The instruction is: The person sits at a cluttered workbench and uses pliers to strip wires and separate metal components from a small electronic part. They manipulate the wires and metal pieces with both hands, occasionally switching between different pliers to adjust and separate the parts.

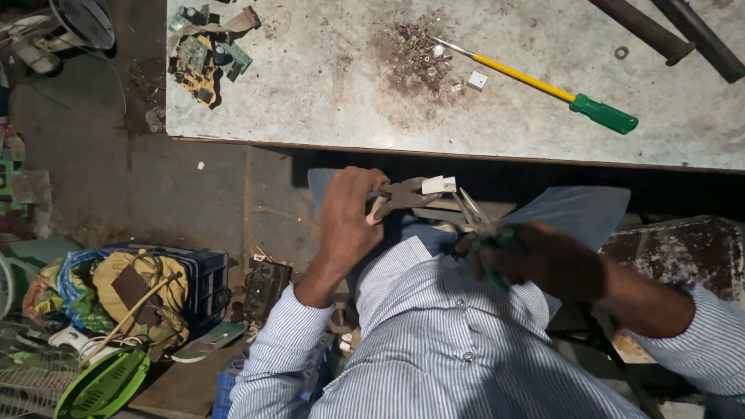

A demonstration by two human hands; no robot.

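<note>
Pliers (400, 194) sat clamped in your left hand (349, 225) at mid-frame, below the workbench edge (434, 151), their jaws biting a small white block (438, 185). Your right hand (535, 260) was closed around a green-handled tool (475, 221) whose metal tips pointed at that block. You seemed mid-way through working the block loose; the next move called for steady pliers and careful prying.

Hands (349, 221) with pliers (403, 194), workbench (326, 85)
</note>
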